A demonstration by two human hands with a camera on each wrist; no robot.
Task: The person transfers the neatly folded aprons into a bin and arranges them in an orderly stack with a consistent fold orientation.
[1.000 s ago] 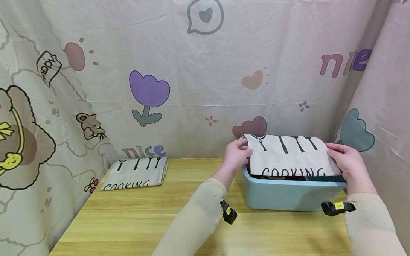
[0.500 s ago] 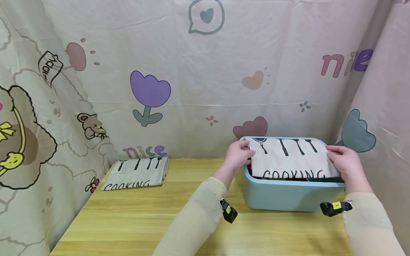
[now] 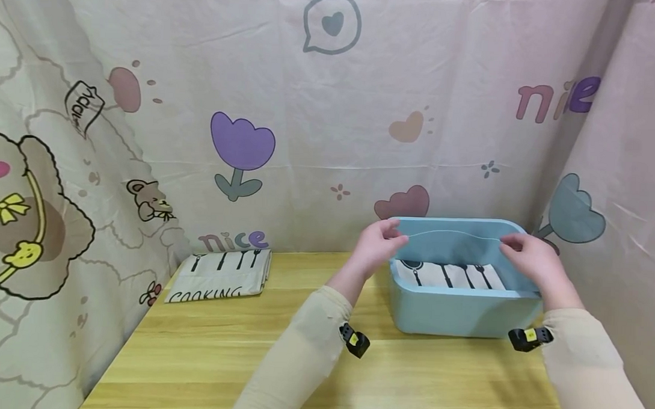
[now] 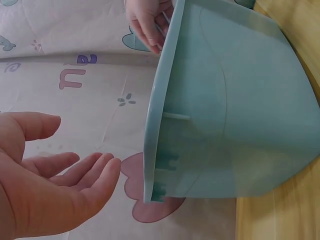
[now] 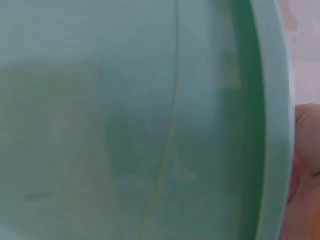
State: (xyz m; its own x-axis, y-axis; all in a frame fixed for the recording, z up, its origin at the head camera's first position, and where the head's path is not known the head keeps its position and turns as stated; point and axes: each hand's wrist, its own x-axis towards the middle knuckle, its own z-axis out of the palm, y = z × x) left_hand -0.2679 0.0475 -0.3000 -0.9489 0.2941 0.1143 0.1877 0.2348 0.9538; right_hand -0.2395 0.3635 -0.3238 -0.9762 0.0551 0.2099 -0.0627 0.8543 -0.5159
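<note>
A folded white cloth [image 3: 455, 276], printed with black kitchen utensils, lies low inside the pale blue bin [image 3: 464, 311], its lower part hidden by the front wall. My left hand [image 3: 377, 247] hovers at the bin's left rim; in the left wrist view its fingers [image 4: 97, 175] are spread loosely apart from the rim with nothing in them. Over the right end of the bin is my right hand [image 3: 534, 257], fingers loosely bent and holding nothing. The right wrist view shows mostly bin wall, with part of that hand [image 5: 307, 165] beyond the rim.
A second folded cloth [image 3: 216, 279], lettered "COOKING", lies at the back left of the wooden table [image 3: 236, 346]. A patterned curtain [image 3: 309, 107] hangs behind the table and along both sides, close to the bin's right end.
Both hands have let go of the folded cloth, which has gone from the bin's rim down inside it. The right hand has shifted slightly left; the left hand stays near the rim.
</note>
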